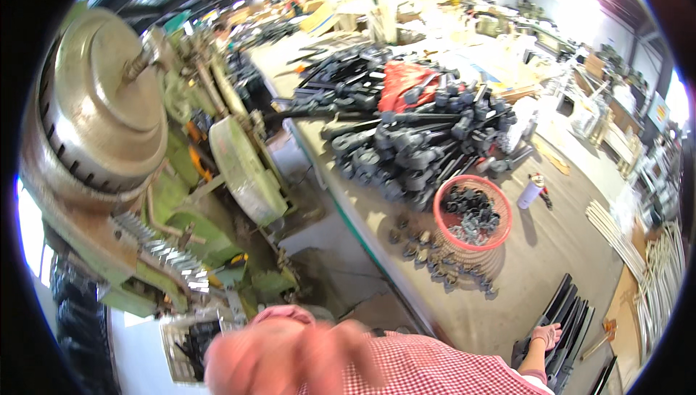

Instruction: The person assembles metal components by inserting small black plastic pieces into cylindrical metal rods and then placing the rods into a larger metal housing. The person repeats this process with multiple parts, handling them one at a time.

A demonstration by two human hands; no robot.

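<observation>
My left hand (290,355) is raised close to the camera at the bottom of the head view, blurred by motion. Its fingers are smeared, and whether anything is in them is hidden. At the lower right, my right hand (547,335) rests on a stack of long black bars (568,315) lying on the table, with its fingers laid out over them. A red-and-white checked garment (413,366) covers my arm and body between the two hands.
Left stands a green machine (250,170) with a large metal housing (109,105). On the table (573,228) are a red basket (473,214) of small parts, loose metal pieces (442,261), a purple-white can (530,193) and heaped black tubes (406,141). White rods (616,235) lie far right.
</observation>
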